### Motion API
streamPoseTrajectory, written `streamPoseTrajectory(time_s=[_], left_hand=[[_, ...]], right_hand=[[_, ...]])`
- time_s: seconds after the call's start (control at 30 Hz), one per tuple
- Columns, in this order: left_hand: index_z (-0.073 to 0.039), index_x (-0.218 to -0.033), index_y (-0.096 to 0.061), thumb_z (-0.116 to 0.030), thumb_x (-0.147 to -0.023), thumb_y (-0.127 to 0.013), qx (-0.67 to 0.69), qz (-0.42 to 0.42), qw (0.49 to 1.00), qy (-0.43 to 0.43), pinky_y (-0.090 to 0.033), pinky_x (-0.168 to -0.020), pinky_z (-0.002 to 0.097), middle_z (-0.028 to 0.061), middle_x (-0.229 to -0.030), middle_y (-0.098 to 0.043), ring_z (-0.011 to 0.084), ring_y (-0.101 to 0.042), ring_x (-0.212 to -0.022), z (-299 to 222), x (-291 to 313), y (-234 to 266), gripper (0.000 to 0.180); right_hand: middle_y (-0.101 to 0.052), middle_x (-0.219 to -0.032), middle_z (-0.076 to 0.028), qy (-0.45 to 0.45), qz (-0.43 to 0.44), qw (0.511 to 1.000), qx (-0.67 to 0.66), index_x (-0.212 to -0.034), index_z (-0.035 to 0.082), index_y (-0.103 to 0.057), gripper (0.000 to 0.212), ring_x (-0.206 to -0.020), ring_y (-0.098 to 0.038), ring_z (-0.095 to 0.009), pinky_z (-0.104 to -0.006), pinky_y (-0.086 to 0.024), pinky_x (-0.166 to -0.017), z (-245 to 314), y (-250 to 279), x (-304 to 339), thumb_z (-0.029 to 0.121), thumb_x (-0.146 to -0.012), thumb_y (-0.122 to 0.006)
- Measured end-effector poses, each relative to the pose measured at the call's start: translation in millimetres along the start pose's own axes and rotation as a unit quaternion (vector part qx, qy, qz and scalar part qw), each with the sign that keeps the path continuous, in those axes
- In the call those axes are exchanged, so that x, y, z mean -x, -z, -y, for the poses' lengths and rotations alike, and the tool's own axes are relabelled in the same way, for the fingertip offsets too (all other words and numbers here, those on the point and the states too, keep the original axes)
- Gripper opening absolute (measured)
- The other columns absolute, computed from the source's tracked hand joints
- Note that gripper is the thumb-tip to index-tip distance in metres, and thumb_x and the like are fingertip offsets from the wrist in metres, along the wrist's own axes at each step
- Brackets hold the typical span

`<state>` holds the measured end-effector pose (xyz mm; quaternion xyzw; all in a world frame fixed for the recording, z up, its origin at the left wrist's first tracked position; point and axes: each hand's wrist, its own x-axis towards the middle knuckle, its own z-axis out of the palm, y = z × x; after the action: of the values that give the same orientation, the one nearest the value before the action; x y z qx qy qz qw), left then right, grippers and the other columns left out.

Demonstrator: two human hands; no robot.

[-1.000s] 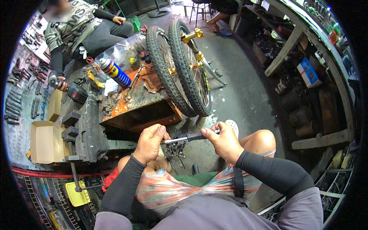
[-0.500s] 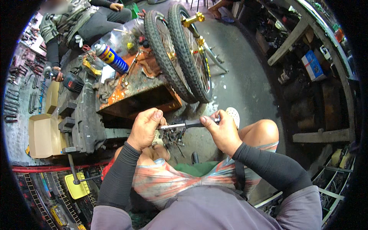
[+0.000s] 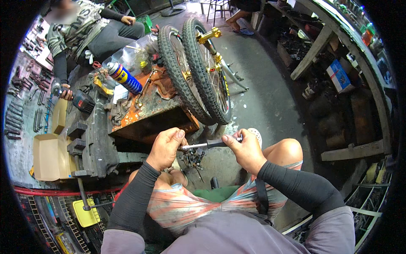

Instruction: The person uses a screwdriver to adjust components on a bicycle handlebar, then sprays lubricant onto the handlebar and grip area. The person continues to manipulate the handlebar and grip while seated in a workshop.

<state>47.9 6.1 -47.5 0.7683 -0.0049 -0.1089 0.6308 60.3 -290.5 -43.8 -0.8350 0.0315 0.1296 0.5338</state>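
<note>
In front of my lap, my right hand (image 3: 248,153) is closed round the black handle of a screwdriver-like tool (image 3: 215,143). Its straight silver shaft points left, lying nearly level. At the shaft's tip, my left hand (image 3: 165,149) is closed with the thumb on top. Whatever those left fingers pinch is small and mostly hidden, so I cannot make it out. Below the shaft, a tangle of dark metal parts (image 3: 193,157) shows near the floor between my legs.
Two bicycle wheels (image 3: 198,72) with a gold-coloured fork stand ahead, beside an orange-topped box (image 3: 152,114) bearing a blue-yellow spray can (image 3: 127,79). At left are a vise (image 3: 77,146), an open cardboard box (image 3: 50,156) and a seated person holding a power tool (image 3: 82,101). Wooden shelving (image 3: 355,150) runs along the right.
The view has tilted slightly, so the surroundings sit a little lower. Both hands keep the same hold, and the tool remains nearly level. The seated person still holds the power tool.
</note>
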Motion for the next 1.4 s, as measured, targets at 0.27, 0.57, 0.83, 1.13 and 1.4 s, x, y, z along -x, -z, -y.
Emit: streamPoseTrajectory(time_s=[0.27, 0.57, 0.83, 1.13, 1.4], left_hand=[[-0.003, -0.086, -0.062, -0.037, -0.118, -0.058, -0.008, 0.016, 1.000, 0.003, -0.054, -0.081, 0.0337, 0.0057, -0.083, -0.067, 0.0150, -0.064, -0.083, 2, -10, 12, 0.046], [-0.001, -0.086, -0.064, -0.037, -0.117, -0.059, 0.014, 0.006, 1.000, -0.013, -0.050, -0.076, 0.0305, 0.0028, -0.080, -0.066, 0.0107, -0.059, -0.078, -8, -14, 4, 0.048], [-0.002, -0.095, -0.067, -0.049, -0.122, -0.043, 0.144, -0.018, 0.989, -0.022, -0.053, -0.083, 0.0344, 0.0081, -0.087, -0.068, 0.0170, -0.063, -0.083, 6, -14, -6, 0.059], [-0.005, -0.121, -0.058, -0.084, -0.108, -0.021, 0.225, 0.010, 0.974, -0.008, -0.052, -0.101, 0.0416, 0.0076, -0.083, -0.063, 0.0228, -0.065, -0.091, 12, -2, -16, 0.089], [-0.002, -0.160, -0.047, 0.004, -0.092, -0.067, -0.019, -0.029, 0.994, -0.100, -0.043, -0.124, 0.0405, 0.0144, -0.148, -0.064, 0.0214, -0.059, -0.140, 9, 59, -17, 0.071]], right_hand=[[-0.064, -0.078, -0.010, 0.035, -0.044, 0.998, -0.028, -0.096, -0.002, -0.064, 0.052, -0.075, -0.058, -0.019, -0.0393, -0.049, -0.071, -6, -15, 3, 0.046, -0.096, -0.086], [-0.067, -0.081, -0.020, 0.039, -0.042, 0.998, -0.019, -0.094, -0.004, -0.068, 0.054, -0.083, -0.064, -0.029, -0.0453, -0.050, -0.078, -1, -7, -8, 0.048, -0.094, -0.085], [-0.052, -0.068, 0.000, -0.171, 0.055, 0.960, -0.216, -0.100, 0.005, -0.058, 0.041, -0.047, -0.046, -0.011, -0.0325, -0.039, -0.043, 19, 7, -11, 0.039, -0.104, -0.080], [-0.053, -0.068, 0.001, -0.127, 0.066, 0.970, -0.196, -0.111, 0.005, -0.055, 0.040, -0.047, -0.053, -0.012, -0.0315, -0.049, -0.043, 0, 8, 7, 0.037, -0.106, -0.078], [-0.054, -0.076, -0.002, -0.103, 0.108, 0.937, -0.314, -0.115, 0.005, -0.053, 0.032, -0.054, -0.059, -0.015, -0.0366, -0.062, -0.056, -11, 7, 22, 0.030, -0.110, -0.073]])
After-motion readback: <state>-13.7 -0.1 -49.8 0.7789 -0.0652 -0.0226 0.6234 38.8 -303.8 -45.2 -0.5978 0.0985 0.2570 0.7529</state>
